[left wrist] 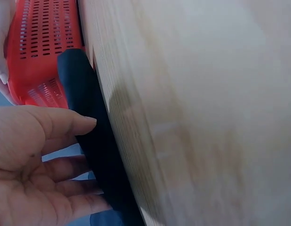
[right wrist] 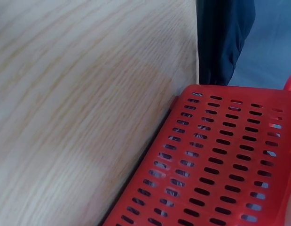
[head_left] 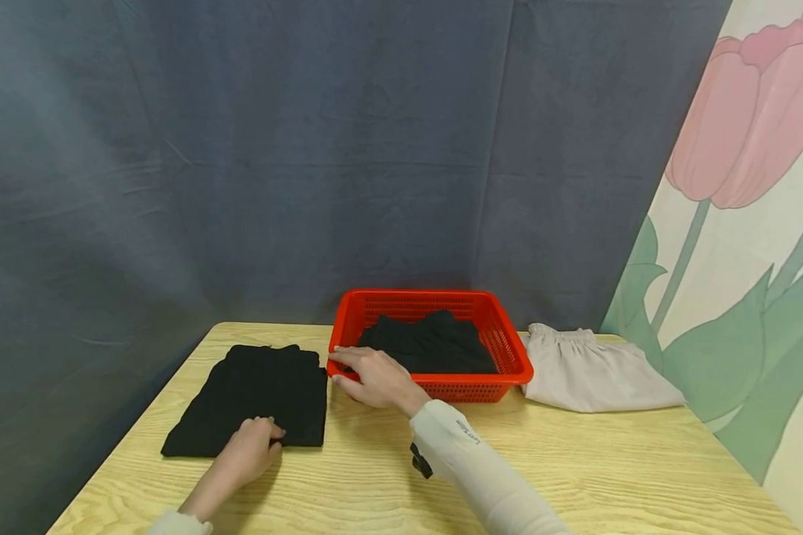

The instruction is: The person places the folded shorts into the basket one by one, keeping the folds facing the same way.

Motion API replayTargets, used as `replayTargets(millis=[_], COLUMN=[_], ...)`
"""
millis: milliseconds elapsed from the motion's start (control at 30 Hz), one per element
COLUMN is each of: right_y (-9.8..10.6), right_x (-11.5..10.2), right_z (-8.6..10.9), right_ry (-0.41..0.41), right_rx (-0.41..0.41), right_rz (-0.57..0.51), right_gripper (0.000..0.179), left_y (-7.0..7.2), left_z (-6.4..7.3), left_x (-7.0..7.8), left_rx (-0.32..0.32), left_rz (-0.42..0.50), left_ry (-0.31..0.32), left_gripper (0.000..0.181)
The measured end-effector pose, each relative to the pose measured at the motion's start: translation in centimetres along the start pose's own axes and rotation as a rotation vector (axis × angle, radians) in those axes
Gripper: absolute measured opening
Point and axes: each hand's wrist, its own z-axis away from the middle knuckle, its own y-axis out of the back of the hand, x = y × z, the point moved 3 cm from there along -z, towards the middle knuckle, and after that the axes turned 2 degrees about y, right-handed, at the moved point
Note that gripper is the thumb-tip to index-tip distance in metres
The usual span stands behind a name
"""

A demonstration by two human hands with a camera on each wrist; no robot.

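Observation:
A folded black garment point(head_left: 261, 394) lies flat on the table at the left. My left hand point(head_left: 249, 446) rests at its front edge. In the left wrist view, that hand's thumb point(left wrist: 79, 123) touches the thick black fold, with the other fingers spread against the cloth. My right hand point(head_left: 378, 377) is over the front left corner of a red plastic basket point(head_left: 455, 379), its fingers reaching across the rim beside the black garment's right edge. The right wrist view shows mostly the perforated basket wall point(right wrist: 220, 150). Inside the basket lies dark clothing point(head_left: 435, 345).
A light beige garment with a gathered waistband point(head_left: 595, 371) lies right of the basket. Behind the wooden table point(head_left: 575, 461) hangs a dark grey-blue curtain point(head_left: 375, 148). A wall with painted tulips point(head_left: 729, 126) stands at the right.

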Motion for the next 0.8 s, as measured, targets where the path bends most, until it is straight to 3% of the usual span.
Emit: replayTargets(millis=[300, 500, 700, 800], right_y=[0.0, 0.0, -0.1, -0.1], right_x=[0.1, 0.2, 0.2, 0.1], right_z=[0.0, 0.1, 0.0, 0.0], right_ry=[-0.006, -0.011, -0.013, -0.010], right_rx=[-0.002, 0.000, -0.001, 0.000], right_rz=[-0.006, 0.002, 0.002, -0.001], right_gripper=[0.046, 0.047, 0.047, 0.047], left_y=[-0.4, -0.6, -0.5, -0.6], left_z=[1.0, 1.1, 1.2, 1.1], left_x=[0.6, 0.8, 0.5, 0.4], left_rx=[-0.007, -0.027, 0.031, 0.025], left_rz=[-0.011, -0.010, 0.000, -0.024], left_ry=[0.004, 0.024, -0.012, 0.008], left_gripper=[0.018, 0.033, 0.040, 0.043])
